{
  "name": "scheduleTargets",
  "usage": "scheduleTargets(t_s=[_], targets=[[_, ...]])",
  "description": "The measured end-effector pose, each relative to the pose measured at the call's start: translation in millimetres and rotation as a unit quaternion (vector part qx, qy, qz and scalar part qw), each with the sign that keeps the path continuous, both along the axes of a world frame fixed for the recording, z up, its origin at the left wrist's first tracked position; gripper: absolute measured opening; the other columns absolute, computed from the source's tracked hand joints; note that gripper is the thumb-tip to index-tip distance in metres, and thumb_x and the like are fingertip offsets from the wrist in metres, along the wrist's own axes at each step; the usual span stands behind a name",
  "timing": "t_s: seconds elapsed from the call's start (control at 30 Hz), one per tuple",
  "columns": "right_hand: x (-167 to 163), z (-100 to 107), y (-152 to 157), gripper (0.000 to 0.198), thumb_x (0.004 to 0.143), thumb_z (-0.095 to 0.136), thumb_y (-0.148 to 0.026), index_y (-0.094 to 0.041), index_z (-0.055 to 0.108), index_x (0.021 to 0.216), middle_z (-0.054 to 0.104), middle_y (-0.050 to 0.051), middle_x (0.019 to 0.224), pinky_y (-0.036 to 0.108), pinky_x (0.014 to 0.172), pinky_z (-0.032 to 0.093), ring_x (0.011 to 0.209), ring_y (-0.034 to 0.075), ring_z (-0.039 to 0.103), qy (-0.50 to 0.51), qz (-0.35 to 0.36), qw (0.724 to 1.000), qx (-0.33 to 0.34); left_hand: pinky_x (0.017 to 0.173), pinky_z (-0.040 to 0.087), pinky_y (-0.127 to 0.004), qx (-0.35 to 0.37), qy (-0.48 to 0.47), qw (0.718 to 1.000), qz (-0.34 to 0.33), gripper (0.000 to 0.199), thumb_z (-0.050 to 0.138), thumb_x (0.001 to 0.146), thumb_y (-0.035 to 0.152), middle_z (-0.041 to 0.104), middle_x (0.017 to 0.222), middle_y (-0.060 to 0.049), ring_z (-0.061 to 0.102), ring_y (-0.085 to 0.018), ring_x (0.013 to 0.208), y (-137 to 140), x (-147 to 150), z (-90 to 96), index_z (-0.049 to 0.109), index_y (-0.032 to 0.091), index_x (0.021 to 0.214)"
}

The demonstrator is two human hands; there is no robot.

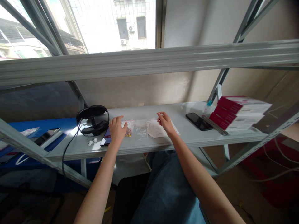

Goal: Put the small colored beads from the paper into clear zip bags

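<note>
My left hand (pixel 117 130) is open with its fingers spread. It is over the right end of a dark flat device with a purple patch (pixel 106 137), partly hidden beneath it. By its thumb lies a clear bag of small coloured pieces (pixel 128 132). A flat clear plastic bag (pixel 141 133) lies between my hands. My right hand (pixel 166 122) is above a crumpled white tissue-like sheet (pixel 155 129), its fingers loosely bent and apart, with nothing visible in them. Whether either hand touches what lies below it, I cannot tell.
Black headphones (pixel 93 119) and white earbuds (pixel 92 142) lie at the left of the grey shelf (pixel 130 148). To the right are a black phone (pixel 198 121), stacked red-and-white boxes (pixel 235 113) and a teal-capped bottle (pixel 207 105). A metal beam (pixel 149 60) crosses above.
</note>
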State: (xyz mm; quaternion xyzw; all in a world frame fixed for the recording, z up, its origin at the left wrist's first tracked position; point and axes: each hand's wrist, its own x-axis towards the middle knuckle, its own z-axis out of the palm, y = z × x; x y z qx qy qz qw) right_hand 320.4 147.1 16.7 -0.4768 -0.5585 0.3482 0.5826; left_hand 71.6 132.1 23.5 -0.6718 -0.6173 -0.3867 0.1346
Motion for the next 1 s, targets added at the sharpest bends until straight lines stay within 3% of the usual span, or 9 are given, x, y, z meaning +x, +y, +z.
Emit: scheduleTargets(t_s=[0.1, 0.2, 0.33, 0.47, 0.57, 0.7, 1.0], targets=[[6, -3, 4, 0.031, 0.076, 0.045, -0.05, -0.021, 0.053, 0.085, 0.051, -0.003, 0.059, 0.024, 0.049, 0.035, 0.049, 0.01, 0.043, -0.013, -0.053, 0.999, 0.001, 0.091, 0.035, -0.036, 0.007, 0.044, 0.995, -0.093, 0.027, 0.043, 0.083, 0.026, 0.058, 0.105, -0.009, 0.049, -0.025, 0.101, -11, 31, 2.8, 0.056, 0.019, 0.105], [16, -6, 5, 0.027, 0.075, 0.047, -0.045, -0.022, 0.054, 0.084, 0.051, -0.002, 0.063, 0.024, 0.049, 0.037, 0.053, 0.012, 0.045, -0.04, -0.112, 0.993, -0.01, 0.083, 0.039, -0.035, -0.071, 0.093, 0.981, -0.152, 0.024, 0.042, 0.084, 0.026, 0.06, 0.095, -0.01, 0.053, -0.024, 0.093, -18, 61, -2.2, 0.057, 0.02, 0.102], [34, -8, 1, 0.025, 0.069, 0.052, -0.03, -0.023, 0.054, 0.093, 0.053, 0.0, 0.07, 0.026, 0.049, 0.036, 0.054, 0.013, 0.047, -0.113, -0.173, 0.978, -0.042, 0.073, 0.042, -0.037, -0.159, 0.157, 0.968, -0.113, 0.023, 0.047, 0.081, 0.029, 0.06, 0.089, -0.014, 0.054, -0.029, 0.09, -24, 80, -15.5, 0.06, 0.017, 0.095], [46, -12, -1, 0.033, 0.063, 0.055, -0.017, -0.023, 0.056, 0.095, 0.057, 0.0, 0.073, 0.027, 0.054, 0.035, 0.058, 0.014, 0.049, -0.218, -0.164, 0.958, -0.083, 0.07, 0.043, -0.036, -0.167, 0.177, 0.967, -0.08, 0.029, 0.044, 0.083, 0.036, 0.061, 0.09, -0.015, 0.054, -0.029, 0.091, -31, 81, -22.7, 0.06, 0.015, 0.095], [46, -14, 0, 0.035, 0.063, 0.06, -0.018, -0.024, 0.056, 0.097, 0.06, 0.001, 0.078, 0.026, 0.057, 0.033, 0.068, 0.016, 0.053, -0.304, -0.148, 0.934, -0.115, 0.07, 0.044, -0.034, -0.178, 0.183, 0.964, -0.067, 0.032, 0.044, 0.083, 0.04, 0.062, 0.089, -0.014, 0.054, -0.028, 0.091, -37, 83, -21.0, 0.06, 0.015, 0.094], [43, -13, 0, 0.035, 0.068, 0.06, -0.022, -0.025, 0.056, 0.102, 0.063, 0.0, 0.086, 0.024, 0.058, 0.033, 0.077, 0.016, 0.055, -0.373, -0.143, 0.906, -0.142, 0.069, 0.045, -0.032, -0.199, 0.19, 0.96, -0.061, 0.025, 0.045, 0.083, 0.033, 0.062, 0.09, -0.011, 0.055, -0.025, 0.091, -44, 87, -15.5, 0.06, 0.016, 0.091], [40, -14, 0, 0.027, 0.072, 0.058, -0.02, -0.024, 0.059, 0.099, 0.066, 0.0, 0.085, 0.023, 0.06, 0.033, 0.077, 0.015, 0.055, -0.435, -0.126, 0.883, -0.119, 0.063, 0.043, -0.029, -0.158, 0.203, 0.964, -0.063, 0.022, 0.039, 0.085, 0.019, 0.062, 0.084, -0.008, 0.057, -0.022, 0.083, -45, 81, -16.9, 0.059, 0.015, 0.079]])
